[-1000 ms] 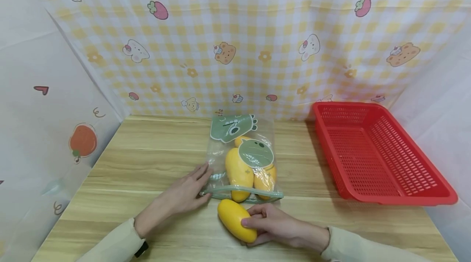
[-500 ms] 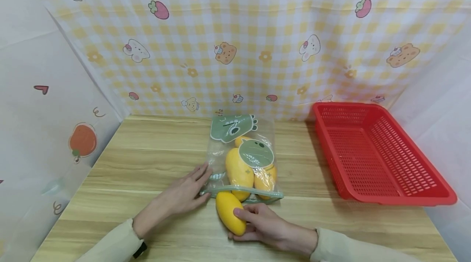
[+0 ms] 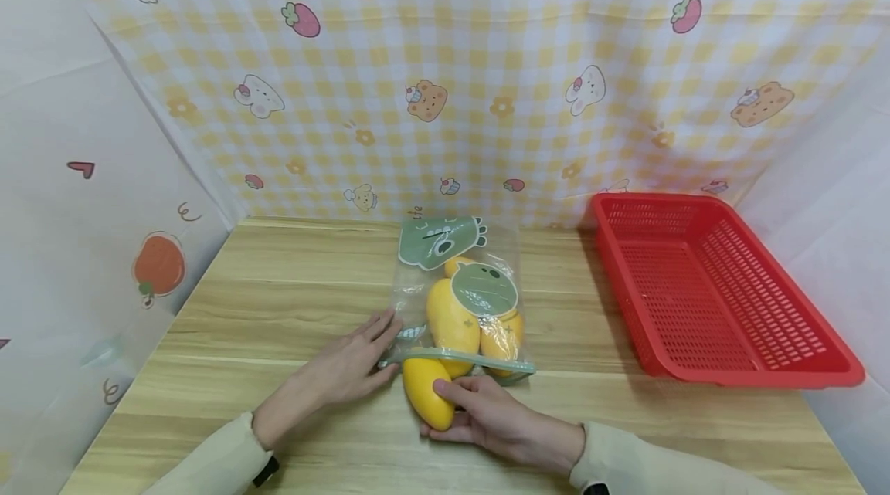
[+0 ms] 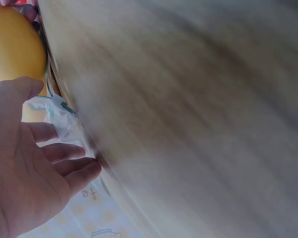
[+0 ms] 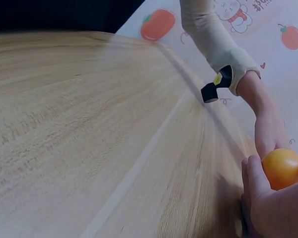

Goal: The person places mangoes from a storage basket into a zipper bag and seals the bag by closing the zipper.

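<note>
A clear zip bag (image 3: 410,298) with green cartoon prints lies flat on the table, its green-edged mouth facing me. Inside it are several yellow mangoes (image 3: 452,317). My right hand (image 3: 497,418) grips another mango (image 3: 427,394) between thumb and fingers; the mango's far end is at the bag's mouth, seemingly just inside it. In the right wrist view the mango's rounded end (image 5: 283,168) shows above the fingers. My left hand (image 3: 348,371) rests at the bag's left edge near the mouth, fingers extended; the left wrist view shows its fingertips (image 4: 89,173) by the clear plastic (image 4: 64,121).
A red perforated plastic basket (image 3: 695,379) stands at the right of the wooden table (image 3: 278,279). Behind the table hangs a yellow checked cloth (image 3: 487,55) with cartoon prints. White printed sheets (image 3: 69,248) bound the sides.
My right hand has moved the mango forward and left, from in front of the bag up to its mouth, turning it more lengthwise. My left hand and the basket have stayed put.
</note>
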Demonstrator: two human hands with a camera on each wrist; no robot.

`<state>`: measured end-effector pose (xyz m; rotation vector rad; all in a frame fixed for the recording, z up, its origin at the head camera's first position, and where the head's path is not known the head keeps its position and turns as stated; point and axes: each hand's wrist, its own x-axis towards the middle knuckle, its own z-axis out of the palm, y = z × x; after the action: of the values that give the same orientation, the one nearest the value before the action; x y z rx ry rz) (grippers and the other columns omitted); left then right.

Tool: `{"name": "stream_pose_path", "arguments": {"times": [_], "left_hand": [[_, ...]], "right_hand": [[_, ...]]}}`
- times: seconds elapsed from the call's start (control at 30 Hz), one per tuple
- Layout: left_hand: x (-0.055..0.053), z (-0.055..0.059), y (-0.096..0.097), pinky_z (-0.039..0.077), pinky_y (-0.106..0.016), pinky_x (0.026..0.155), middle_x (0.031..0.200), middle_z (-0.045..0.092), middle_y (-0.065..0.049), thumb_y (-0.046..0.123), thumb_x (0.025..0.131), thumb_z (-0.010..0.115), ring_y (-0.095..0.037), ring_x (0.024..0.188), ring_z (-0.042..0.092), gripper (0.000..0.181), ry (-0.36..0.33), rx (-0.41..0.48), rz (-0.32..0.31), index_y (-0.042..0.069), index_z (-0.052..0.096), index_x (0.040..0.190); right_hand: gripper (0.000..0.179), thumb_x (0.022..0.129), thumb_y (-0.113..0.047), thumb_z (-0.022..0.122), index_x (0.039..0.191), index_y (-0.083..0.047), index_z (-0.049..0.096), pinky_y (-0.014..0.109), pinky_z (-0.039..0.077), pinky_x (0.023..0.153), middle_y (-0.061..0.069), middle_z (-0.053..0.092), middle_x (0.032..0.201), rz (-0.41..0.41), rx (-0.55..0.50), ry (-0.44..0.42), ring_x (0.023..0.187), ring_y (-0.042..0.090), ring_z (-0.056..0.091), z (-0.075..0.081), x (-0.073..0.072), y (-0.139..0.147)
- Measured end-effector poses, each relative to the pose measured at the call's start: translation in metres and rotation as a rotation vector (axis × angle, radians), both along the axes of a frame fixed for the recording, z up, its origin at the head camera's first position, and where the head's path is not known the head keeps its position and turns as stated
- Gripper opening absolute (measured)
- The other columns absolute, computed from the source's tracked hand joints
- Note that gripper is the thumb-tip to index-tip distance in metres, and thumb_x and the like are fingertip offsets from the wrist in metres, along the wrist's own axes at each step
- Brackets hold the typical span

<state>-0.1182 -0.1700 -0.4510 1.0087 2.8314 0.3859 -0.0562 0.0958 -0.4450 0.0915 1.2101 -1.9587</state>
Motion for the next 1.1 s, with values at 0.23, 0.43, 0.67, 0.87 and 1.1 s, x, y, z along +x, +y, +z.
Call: {"name": "stream_pose_path", "arguments": {"times": [0.23, 0.43, 0.67, 0.87, 1.1], "left_hand": [[0.0007, 0.0021, 0.0008, 0.04, -0.059, 0.106, 0.158, 0.03, -0.027, 0.039, 0.102, 0.06, -0.046, 0.14, 0.036, 0.069, -0.012, -0.009, 0.008, -0.002, 0.04, 0.153], [0.0005, 0.0025, 0.0007, 0.039, -0.059, 0.107, 0.158, 0.03, -0.027, 0.038, 0.102, 0.06, -0.046, 0.14, 0.036, 0.068, -0.023, -0.007, 0.01, -0.002, 0.04, 0.153], [-0.0007, 0.0012, 0.001, 0.039, -0.059, 0.107, 0.158, 0.03, -0.026, 0.039, 0.102, 0.059, -0.045, 0.141, 0.035, 0.069, -0.028, -0.021, 0.011, -0.001, 0.039, 0.154], [-0.0011, 0.001, 0.0017, 0.039, -0.058, 0.107, 0.159, 0.03, -0.025, 0.04, 0.102, 0.059, -0.044, 0.141, 0.035, 0.069, -0.034, -0.03, 0.016, 0.0, 0.039, 0.154], [-0.0009, 0.0018, 0.0022, 0.039, -0.059, 0.107, 0.158, 0.031, -0.025, 0.039, 0.102, 0.06, -0.044, 0.141, 0.036, 0.069, -0.034, -0.03, 0.017, 0.0, 0.039, 0.154]], "right_hand": [[0.049, 0.105, -0.021, 0.06, 0.133, 0.016, 0.045, 0.047, 0.051, 0.098, 0.03, 0.06, 0.121, 0.001, -0.02, -0.016, 0.106, 0.038, 0.067, 0.0028, -0.0001, -0.0005], [0.044, 0.102, -0.012, 0.063, 0.129, 0.016, 0.043, 0.047, 0.051, 0.098, 0.03, 0.056, 0.125, -0.005, -0.034, -0.028, 0.108, 0.04, 0.066, 0.0043, -0.0003, -0.0002], [0.041, 0.102, -0.009, 0.062, 0.128, 0.017, 0.046, 0.045, 0.05, 0.099, 0.029, 0.058, 0.124, 0.004, -0.045, -0.013, 0.109, 0.037, 0.066, 0.0023, 0.0017, -0.0003], [0.04, 0.102, -0.01, 0.062, 0.129, 0.017, 0.05, 0.043, 0.049, 0.101, 0.026, 0.06, 0.124, 0.024, -0.055, -0.007, 0.111, 0.035, 0.066, 0.0001, 0.0042, -0.001], [0.041, 0.105, -0.015, 0.059, 0.131, 0.015, 0.05, 0.042, 0.048, 0.102, 0.027, 0.064, 0.122, 0.067, -0.075, -0.02, 0.113, 0.034, 0.066, -0.0018, 0.0063, -0.0036]]}}
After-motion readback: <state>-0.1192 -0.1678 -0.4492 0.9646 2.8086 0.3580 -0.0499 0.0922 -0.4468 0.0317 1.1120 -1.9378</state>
